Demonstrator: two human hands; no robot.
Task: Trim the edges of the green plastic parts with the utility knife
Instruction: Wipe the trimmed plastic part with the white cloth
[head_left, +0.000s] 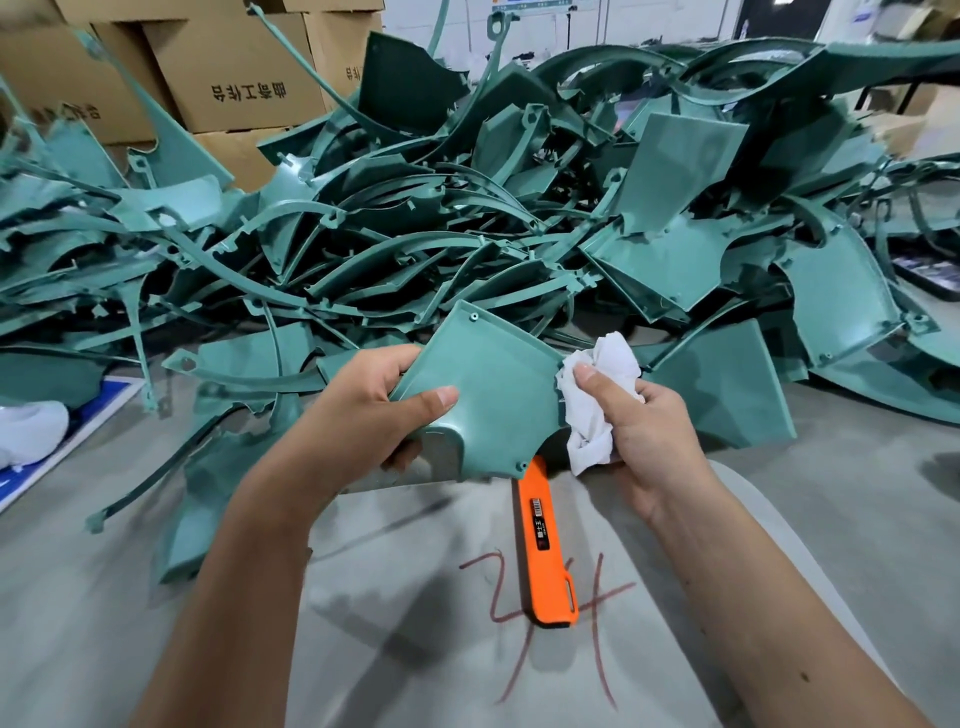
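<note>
My left hand (371, 410) grips a green plastic part (485, 387), a curved panel with screw holes, thumb on its face and fingers behind its left edge. Crumpled in my right hand (641, 431) is a white cloth (602, 395), held against the panel's right edge. The orange utility knife (548, 551) lies on the grey surface below the panel, between my forearms; its front end is hidden under the panel and no hand touches it.
A big heap of green plastic parts (467, 223) fills the floor ahead. Cardboard boxes (234, 73) stand stacked at the back left. A blue-and-white board (62, 441) lies at the left. Red marks (545, 613) are drawn on the grey surface beneath the knife.
</note>
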